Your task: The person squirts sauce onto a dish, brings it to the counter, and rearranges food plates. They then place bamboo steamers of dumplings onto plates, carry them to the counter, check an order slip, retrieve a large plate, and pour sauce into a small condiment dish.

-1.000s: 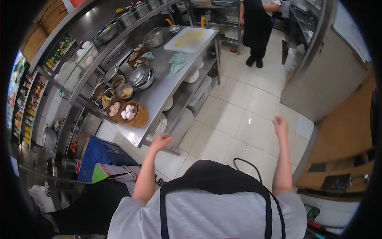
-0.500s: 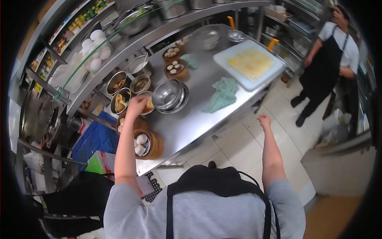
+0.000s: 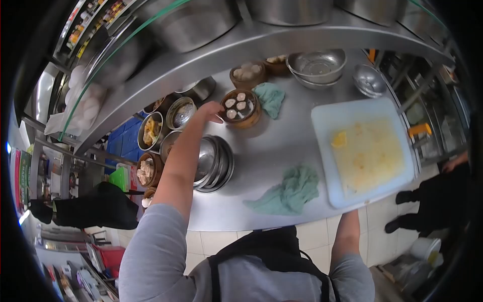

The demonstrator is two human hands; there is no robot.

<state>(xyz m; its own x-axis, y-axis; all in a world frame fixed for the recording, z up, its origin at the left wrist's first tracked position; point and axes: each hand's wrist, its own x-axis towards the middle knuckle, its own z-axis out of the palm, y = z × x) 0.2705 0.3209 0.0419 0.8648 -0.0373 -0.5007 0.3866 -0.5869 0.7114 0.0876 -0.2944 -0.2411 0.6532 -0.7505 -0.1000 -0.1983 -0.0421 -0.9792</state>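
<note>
My left hand (image 3: 214, 111) reaches across the table to the left rim of a round bamboo steamer (image 3: 246, 122). Its fingers are bent together, with a thin pale sliver at their tips that I cannot make out. Several small pale dumplings (image 3: 241, 105) sit apart on the steamer's dark bottom. Below my left forearm stands a stack of metal bowls (image 3: 221, 166), and left of it a metal bowl of yellowish food (image 3: 152, 132). Only my right forearm (image 3: 346, 234) shows, at the table's front edge; the hand is hidden beneath the edge by the cutting board (image 3: 329, 183).
A steel shelf (image 3: 282, 40) with large pots crosses above the table. Green cloths (image 3: 294, 191) lie on the steel top (image 3: 266, 151). Farther back are a second steamer (image 3: 248, 78) and metal bowls (image 3: 318, 65). A person in dark clothes (image 3: 440, 196) stands at the right.
My view has moved closer to the table. My left hand has gone from above the bowls at the left to the dumpling steamer. My right hand has passed out of sight beneath the table edge.
</note>
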